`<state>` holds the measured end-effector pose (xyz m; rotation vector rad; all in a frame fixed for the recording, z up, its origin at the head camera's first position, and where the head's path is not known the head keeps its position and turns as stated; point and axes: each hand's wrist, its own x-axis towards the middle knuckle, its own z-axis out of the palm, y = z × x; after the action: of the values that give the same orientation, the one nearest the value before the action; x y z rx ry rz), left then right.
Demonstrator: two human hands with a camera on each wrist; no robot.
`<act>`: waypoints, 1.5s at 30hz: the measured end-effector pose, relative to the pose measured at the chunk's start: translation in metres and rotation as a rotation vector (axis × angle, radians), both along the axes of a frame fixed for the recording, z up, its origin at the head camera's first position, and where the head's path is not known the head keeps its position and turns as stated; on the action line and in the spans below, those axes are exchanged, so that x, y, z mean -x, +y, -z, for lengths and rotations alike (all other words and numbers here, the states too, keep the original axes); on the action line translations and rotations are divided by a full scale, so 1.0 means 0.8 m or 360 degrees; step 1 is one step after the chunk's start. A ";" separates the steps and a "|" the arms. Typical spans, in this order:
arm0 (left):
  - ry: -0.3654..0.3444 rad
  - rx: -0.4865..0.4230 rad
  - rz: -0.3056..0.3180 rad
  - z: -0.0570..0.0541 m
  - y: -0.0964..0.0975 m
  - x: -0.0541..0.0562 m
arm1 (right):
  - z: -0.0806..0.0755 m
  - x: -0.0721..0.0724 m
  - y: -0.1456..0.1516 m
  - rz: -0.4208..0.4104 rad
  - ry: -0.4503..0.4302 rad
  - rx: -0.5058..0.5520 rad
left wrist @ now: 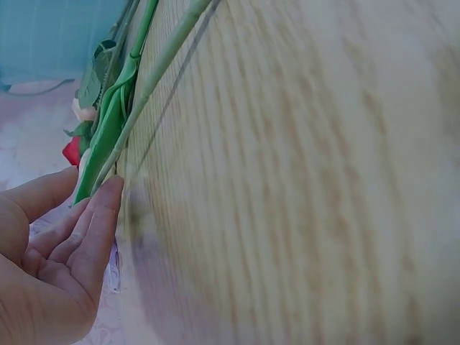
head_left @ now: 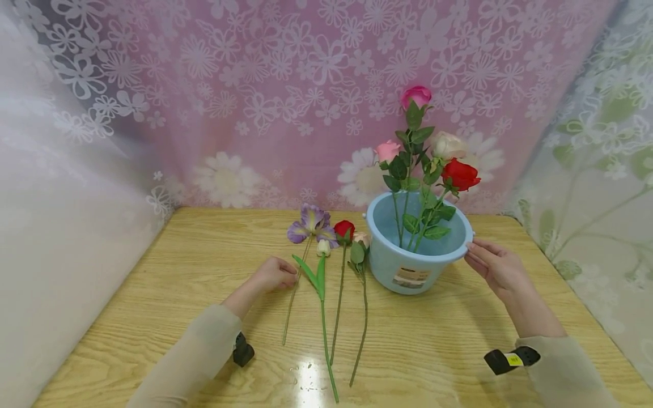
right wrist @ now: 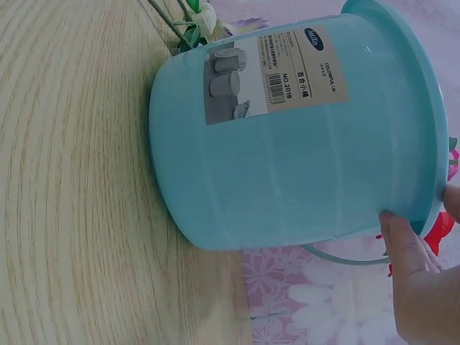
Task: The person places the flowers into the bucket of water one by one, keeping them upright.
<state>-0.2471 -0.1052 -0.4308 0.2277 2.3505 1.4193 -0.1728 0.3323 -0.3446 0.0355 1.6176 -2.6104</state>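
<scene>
In the head view my left hand (head_left: 277, 274) is at the stem of a purple iris (head_left: 311, 224), the leftmost flower on the table. The left wrist view shows the iris stem (left wrist: 154, 75) running down between thumb and fingertips. My right hand (head_left: 497, 269) holds the rim of a light blue bucket (head_left: 380, 263) at its right side, thumb at the edge and fingers below. Standing in the bucket are a magenta rose (head_left: 416, 96), a pink rose (head_left: 388, 151), a cream rose (head_left: 449, 145) and a red rose (head_left: 461, 174).
Right of the iris lie a white tulip (head_left: 323, 247), another red rose (head_left: 344, 230) and a pale rose (head_left: 361, 239), stems toward the front. The wooden table (head_left: 204, 249) ends at a pink floral curtain (head_left: 285, 113).
</scene>
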 end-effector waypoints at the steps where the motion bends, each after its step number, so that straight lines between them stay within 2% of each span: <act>1: -0.0013 -0.0003 -0.0007 0.000 0.001 0.000 | 0.000 0.000 0.000 -0.0003 0.0004 -0.0003; 5: -0.0052 0.0000 -0.0072 -0.005 0.006 -0.004 | -0.001 0.000 0.001 -0.0004 0.0011 -0.0026; 11: -0.0047 -0.0006 -0.0067 -0.005 0.008 -0.006 | -0.003 0.000 0.002 0.0016 0.0006 -0.0037; 19: -0.0032 0.0078 -0.0033 0.002 0.014 -0.006 | -0.003 -0.002 0.002 0.0028 0.0083 0.0007; 26: -0.0035 0.0085 -0.0075 0.001 0.023 -0.007 | -0.007 -0.002 0.003 0.0031 0.0110 -0.0054; 29: -0.0061 0.0024 -0.0079 0.003 0.023 -0.006 | -0.009 -0.002 0.003 0.0030 0.0100 -0.0117; 36: -0.0141 -0.0222 -0.0141 0.008 0.012 -0.004 | -0.008 0.001 0.002 0.0044 0.0081 -0.0133; 40: -0.0143 -0.0266 -0.0164 0.004 0.004 -0.006 | -0.008 0.001 0.000 0.0056 0.0082 -0.0119; 45: -0.0169 -0.0319 -0.0251 -0.001 -0.004 -0.009 | -0.009 -0.001 -0.001 0.0072 0.0069 -0.0103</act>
<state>-0.2399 -0.1085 -0.4303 0.0196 2.1820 1.6995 -0.1721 0.3313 -0.3372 0.0195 1.7355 -2.6085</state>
